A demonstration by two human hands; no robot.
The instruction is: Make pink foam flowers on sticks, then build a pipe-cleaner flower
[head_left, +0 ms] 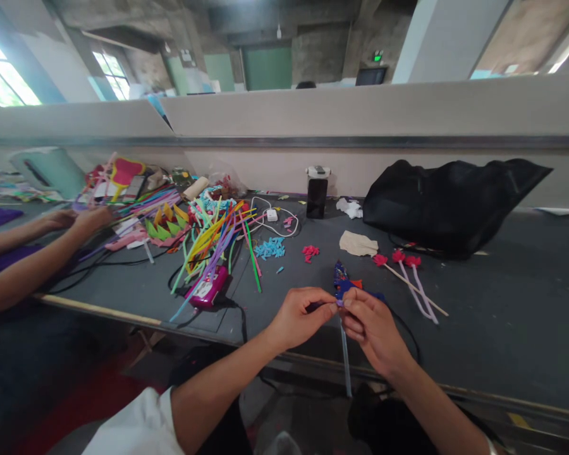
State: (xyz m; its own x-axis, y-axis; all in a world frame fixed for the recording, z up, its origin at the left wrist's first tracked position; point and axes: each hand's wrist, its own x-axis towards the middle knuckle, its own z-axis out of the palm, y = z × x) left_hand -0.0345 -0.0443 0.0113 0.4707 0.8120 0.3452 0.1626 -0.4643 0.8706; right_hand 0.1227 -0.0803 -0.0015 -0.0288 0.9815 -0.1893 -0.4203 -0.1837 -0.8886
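Observation:
Just over the table's front edge, my left hand and my right hand meet at the fingertips. Both are closed in a pinch on a small purple piece, which looks like bent pipe cleaner; the fingers cover most of it. Behind them lies what looks like a blue glue gun with an orange part, half hidden by my right hand. Below my fingers a pale translucent stick hangs down past the edge. Red flower heads on pale stems lie to the right of my right hand.
Small blue pieces and red pieces sit ahead. Left are a pile of coloured pipe cleaners, a magenta device and a co-worker's hands. A phone stands at the back, near a black bag.

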